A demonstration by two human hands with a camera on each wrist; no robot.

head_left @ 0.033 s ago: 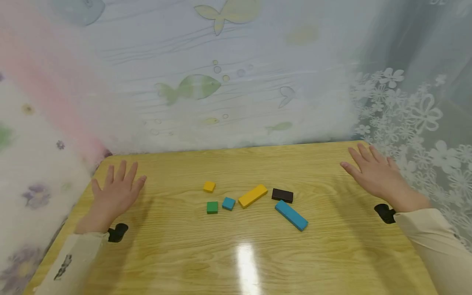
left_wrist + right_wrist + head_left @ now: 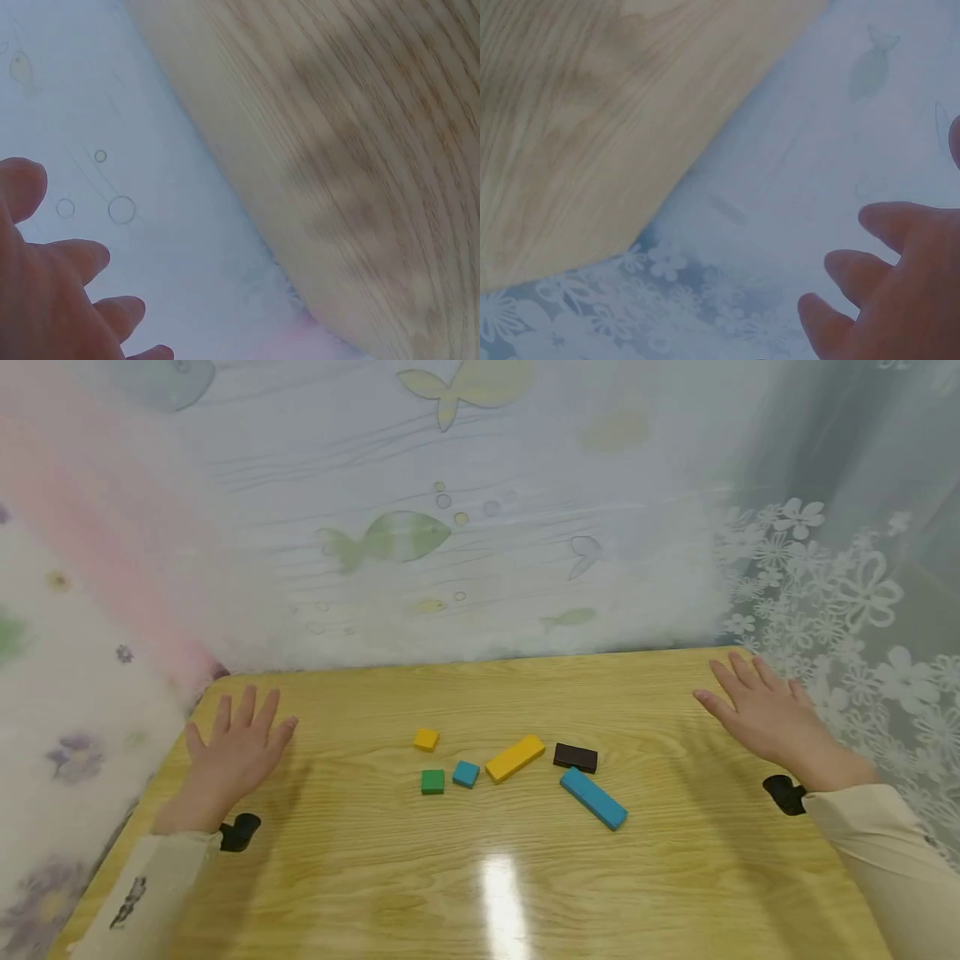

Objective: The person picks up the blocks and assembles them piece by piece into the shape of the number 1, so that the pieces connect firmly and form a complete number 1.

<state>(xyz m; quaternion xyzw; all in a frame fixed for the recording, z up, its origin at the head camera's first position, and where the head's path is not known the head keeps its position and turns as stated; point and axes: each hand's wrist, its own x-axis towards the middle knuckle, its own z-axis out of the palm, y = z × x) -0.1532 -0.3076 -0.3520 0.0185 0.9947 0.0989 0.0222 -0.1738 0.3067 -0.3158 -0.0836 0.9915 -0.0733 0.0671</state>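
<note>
Block (long, blue) [image 2: 593, 798] lies L & near side of R hand [image 2: 776, 722], well apart; axis far-L to near-R. L hand [image 2: 231, 768] farther. Fingers [image 2: 245, 708]: both spread, empty.

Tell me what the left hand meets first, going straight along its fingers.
Probably the fish-print backdrop: the left hand seems raised above the table and points past its far edge. The gap's depth is unclear.

Fish-print cloth [image 2: 480, 552] behind wood-grain table [image 2: 360, 868]; white glare [image 2: 504, 897] on top.
</note>
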